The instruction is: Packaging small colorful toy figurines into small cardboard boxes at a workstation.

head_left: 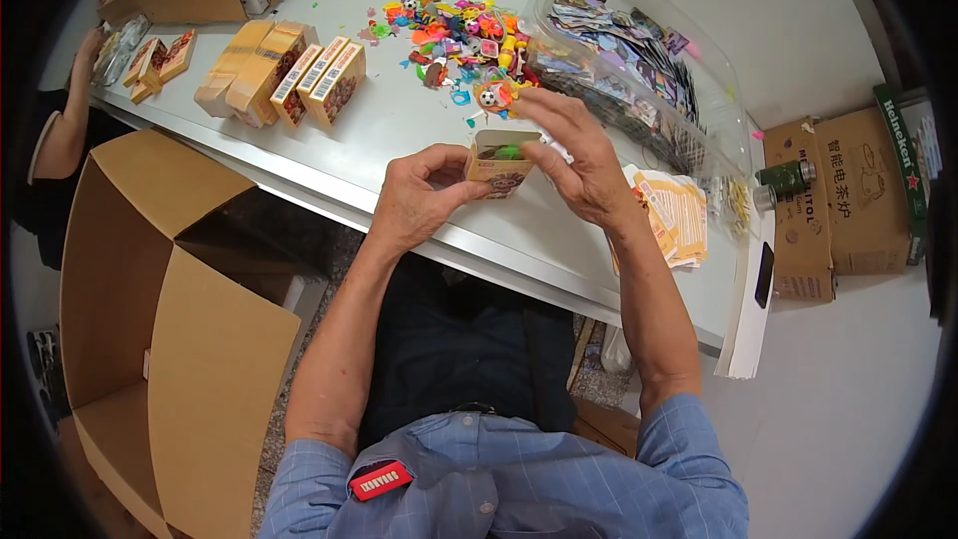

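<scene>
My left hand [424, 192] grips a small printed cardboard box [502, 176] by its side, thumb on the front, with the box's top end uncovered. Something green [509, 152], blurred, shows in its mouth. Over the box's right side is my right hand [579, 160], its fingers stretched out and apart from the thumb. A small white piece [557, 146] shows between that thumb and the fingers; I cannot tell whether it is a box flap or a separate thing. Just beyond the hands lies a pile of small colourful plastic toys [469, 35].
Bundled and loose printed boxes [259, 75] stand left on the white table [399, 120]. A clear plastic bin [649, 90] holds many small packets. Orange-and-white cards [679, 215] lie right. A large open carton [220, 369] stands at lower left. Another person's arm [75, 105] reaches in far left.
</scene>
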Demonstrator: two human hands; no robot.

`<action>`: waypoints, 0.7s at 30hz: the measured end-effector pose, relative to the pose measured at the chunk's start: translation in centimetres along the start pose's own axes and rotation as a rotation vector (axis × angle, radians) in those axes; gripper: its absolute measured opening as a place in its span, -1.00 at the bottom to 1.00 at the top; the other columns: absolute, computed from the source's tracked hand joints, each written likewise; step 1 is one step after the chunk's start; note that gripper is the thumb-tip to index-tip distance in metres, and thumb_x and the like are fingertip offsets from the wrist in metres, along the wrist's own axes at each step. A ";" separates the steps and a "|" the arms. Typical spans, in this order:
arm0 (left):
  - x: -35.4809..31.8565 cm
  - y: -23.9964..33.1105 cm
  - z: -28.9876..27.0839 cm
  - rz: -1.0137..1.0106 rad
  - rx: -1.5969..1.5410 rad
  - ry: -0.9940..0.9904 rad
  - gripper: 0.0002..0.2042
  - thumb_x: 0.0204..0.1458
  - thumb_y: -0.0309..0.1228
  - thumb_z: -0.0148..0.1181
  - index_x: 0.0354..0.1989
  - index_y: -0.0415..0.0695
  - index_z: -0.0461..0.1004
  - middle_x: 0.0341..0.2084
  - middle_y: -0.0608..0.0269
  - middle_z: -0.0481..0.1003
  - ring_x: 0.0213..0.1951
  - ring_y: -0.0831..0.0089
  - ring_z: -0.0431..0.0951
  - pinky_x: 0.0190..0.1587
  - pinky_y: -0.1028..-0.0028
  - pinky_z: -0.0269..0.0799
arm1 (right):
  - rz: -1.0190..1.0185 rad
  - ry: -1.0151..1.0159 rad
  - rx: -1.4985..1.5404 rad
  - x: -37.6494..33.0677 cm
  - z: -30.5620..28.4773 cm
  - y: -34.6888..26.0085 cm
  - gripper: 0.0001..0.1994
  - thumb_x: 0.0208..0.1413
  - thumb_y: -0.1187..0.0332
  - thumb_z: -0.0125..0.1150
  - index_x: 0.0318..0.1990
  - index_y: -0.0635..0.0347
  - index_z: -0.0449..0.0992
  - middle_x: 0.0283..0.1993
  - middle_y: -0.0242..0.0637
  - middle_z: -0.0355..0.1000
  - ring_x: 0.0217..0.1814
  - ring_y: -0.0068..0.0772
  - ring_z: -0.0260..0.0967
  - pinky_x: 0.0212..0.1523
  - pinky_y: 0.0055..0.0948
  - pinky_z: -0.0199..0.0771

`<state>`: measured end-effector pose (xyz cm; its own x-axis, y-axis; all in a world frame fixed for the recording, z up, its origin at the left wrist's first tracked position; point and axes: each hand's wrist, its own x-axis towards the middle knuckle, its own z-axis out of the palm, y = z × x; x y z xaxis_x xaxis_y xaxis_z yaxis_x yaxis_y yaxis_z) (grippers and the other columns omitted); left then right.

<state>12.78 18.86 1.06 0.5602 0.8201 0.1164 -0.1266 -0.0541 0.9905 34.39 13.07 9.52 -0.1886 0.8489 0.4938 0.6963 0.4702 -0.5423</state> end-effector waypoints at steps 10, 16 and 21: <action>-0.1 -0.2 0.0 -0.023 -0.054 0.046 -0.67 -0.01 -0.54 0.45 -0.05 -0.32 0.57 -0.24 0.10 0.67 -0.24 0.50 0.67 -0.10 0.49 0.60 | 0.455 -0.024 -0.107 -1.6 2.0 4.2 -0.66 0.14 0.38 0.29 0.06 0.26 0.58 -0.13 -0.16 0.56 -0.26 -0.35 0.46 -0.20 -0.37 0.46; 0.0 -0.1 0.2 -0.021 -0.058 0.043 -0.67 0.00 -0.55 0.44 -0.04 -0.32 0.57 -0.23 0.10 0.67 -0.23 0.49 0.67 -0.10 0.49 0.60 | 0.356 -0.032 -0.153 -2.5 2.5 4.7 -0.75 0.12 0.47 0.31 -0.03 0.25 0.62 -0.19 -0.24 0.57 -0.31 -0.43 0.46 -0.27 -0.44 0.46; 0.1 -0.2 0.2 -0.012 -0.036 0.036 -0.67 0.00 -0.55 0.44 -0.04 -0.32 0.57 -0.23 0.10 0.68 -0.23 0.50 0.67 -0.10 0.50 0.60 | 0.502 0.345 0.464 -2.7 0.5 2.7 -0.87 0.20 0.50 0.31 -0.13 0.32 0.65 -0.32 -0.41 0.56 -0.36 -0.71 0.38 -0.33 -0.64 0.37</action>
<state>13.04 18.80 0.88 0.5319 0.8408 0.1010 -0.1495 -0.0242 0.9885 36.44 12.22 6.40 0.3534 0.9000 0.2551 0.2643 0.1655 -0.9501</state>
